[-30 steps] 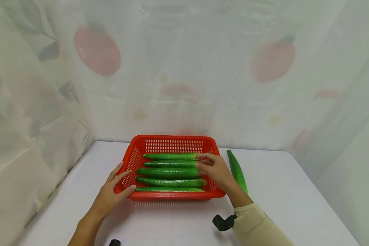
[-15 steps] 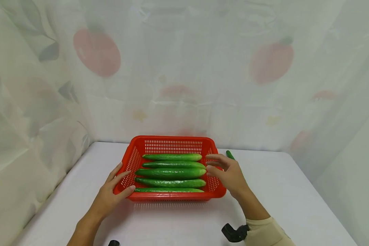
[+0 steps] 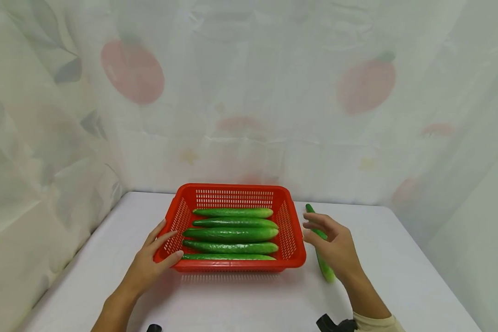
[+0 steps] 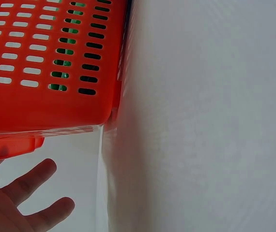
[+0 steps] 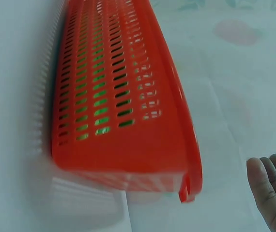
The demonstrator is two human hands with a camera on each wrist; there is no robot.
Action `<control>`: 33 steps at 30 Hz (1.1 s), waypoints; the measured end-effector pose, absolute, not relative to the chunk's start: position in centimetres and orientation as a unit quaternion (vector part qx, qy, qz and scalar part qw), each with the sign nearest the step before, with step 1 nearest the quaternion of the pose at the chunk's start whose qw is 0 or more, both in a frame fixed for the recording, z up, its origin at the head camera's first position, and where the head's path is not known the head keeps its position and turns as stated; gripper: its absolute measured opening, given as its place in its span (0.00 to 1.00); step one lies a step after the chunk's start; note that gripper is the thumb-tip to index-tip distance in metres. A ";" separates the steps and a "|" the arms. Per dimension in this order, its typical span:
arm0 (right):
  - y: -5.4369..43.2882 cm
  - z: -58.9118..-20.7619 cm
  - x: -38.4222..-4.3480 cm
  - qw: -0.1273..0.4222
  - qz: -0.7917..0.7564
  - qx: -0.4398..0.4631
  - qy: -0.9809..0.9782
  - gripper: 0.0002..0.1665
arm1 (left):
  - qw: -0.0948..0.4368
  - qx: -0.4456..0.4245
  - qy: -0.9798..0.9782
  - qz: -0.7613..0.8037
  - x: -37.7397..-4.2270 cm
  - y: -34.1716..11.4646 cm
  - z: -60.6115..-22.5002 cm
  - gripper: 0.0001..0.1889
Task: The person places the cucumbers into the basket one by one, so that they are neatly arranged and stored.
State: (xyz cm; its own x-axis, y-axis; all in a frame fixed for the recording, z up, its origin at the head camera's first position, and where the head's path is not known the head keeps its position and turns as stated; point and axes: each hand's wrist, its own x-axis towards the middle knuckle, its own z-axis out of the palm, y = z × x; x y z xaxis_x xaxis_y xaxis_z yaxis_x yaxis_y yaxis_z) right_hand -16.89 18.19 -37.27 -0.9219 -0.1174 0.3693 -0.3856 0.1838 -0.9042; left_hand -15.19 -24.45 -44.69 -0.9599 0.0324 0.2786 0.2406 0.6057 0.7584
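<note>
Several green cucumbers point(image 3: 232, 234) lie side by side in the red plastic basket point(image 3: 234, 264). My left hand point(image 3: 145, 265) rests at the basket's left rim, its fingers spread and its thumb by the front left corner. In the left wrist view, fingers point(image 4: 34, 179) stretch out below the rim. Over the table to the right of the basket, my right hand point(image 3: 334, 246) has loosely bent fingers and holds nothing. Beneath it a single cucumber point(image 3: 325, 269) lies on the table, its middle partly hidden by the hand.
The basket stands on a table point(image 3: 232, 304) with a white cover. A pale curtain point(image 3: 249, 92) with printed fruit hangs behind, and another sheet point(image 3: 37, 184) hangs close on the left. Black wrist camera mounts point(image 3: 336, 324) show near the bottom edge.
My right hand has moved right, from the ends of the cucumbers in the basket to above the cucumber on the table. The left hand and the basket have stayed in place.
</note>
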 end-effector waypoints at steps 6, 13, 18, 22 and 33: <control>19.3 -37.5 -16.3 0.128 0.627 0.151 -0.753 0.18 | 0.118 -0.076 -0.887 -0.439 -15.2 -24.5 -44.8 0.30; 20.6 -38.2 -16.0 0.160 0.612 0.120 -0.765 0.18 | 0.119 -0.075 -0.887 -0.439 -15.3 -24.6 -45.1 0.30; 21.5 -39.6 -15.8 0.178 0.594 0.084 -0.780 0.19 | 0.121 -0.077 -0.887 -0.439 -15.4 -24.6 -45.0 0.30; 22.1 -41.0 -15.8 0.187 0.591 0.038 -0.784 0.19 | 0.120 -0.078 -0.886 -0.441 -15.4 -24.4 -44.9 0.30; 23.1 -44.7 -16.1 0.190 0.606 -0.048 -0.771 0.22 | 0.128 -0.080 -0.887 -0.437 -15.2 -24.5 -44.8 0.30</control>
